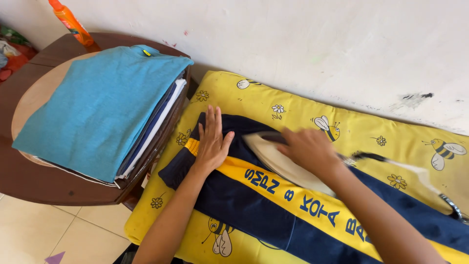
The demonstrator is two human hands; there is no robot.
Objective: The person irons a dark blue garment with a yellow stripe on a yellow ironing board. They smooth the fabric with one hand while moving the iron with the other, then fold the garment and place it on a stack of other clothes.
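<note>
Taking the garment (273,205) as landmark: it is dark blue with a yellow stripe bearing printed letters, and it lies spread flat on a yellow pad (391,142) patterned with bees and flowers, against the wall.

Left of the garment, a round brown desk (29,166) carries a stack of folded clothes (102,112) with a teal one on top. An orange bottle (71,22) stands at the desk's far edge.

On the garment's left end, the left hand (212,142) lies flat, fingers stretched and together, grip released, pressing the cloth down.

Just right of that, on the garment's upper edge, the right hand (308,146) is clenched around the handle of an iron (278,159), whose pale soleplate points toward the left hand. A cord (391,164) trails off to the right over the garment.

The garment looks thin, soft and light; it likely wrinkles and slides easily, so a flat palm suits it better than a pinch. The iron looks rigid and fairly heavy, probably hot underneath, so only its handle is safe to take.
</note>
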